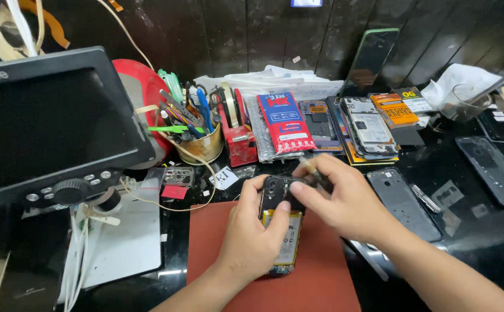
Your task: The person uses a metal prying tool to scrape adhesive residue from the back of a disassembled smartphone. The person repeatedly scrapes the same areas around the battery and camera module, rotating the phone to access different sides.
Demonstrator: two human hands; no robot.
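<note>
An opened phone with a yellow battery showing lies on a red-brown mat. My left hand grips it along its left side, thumb on the battery. My right hand hovers over the phone's dark top end, fingers pinched around a thin tool whose tip meets the camera area. The phone's lower end sticks out below my left palm.
A black microscope monitor stands at the left. Behind are a cup of tools, a red tape dispenser, a red-blue packet and stacked phone parts. A back cover lies at the right, with a glass panel beyond.
</note>
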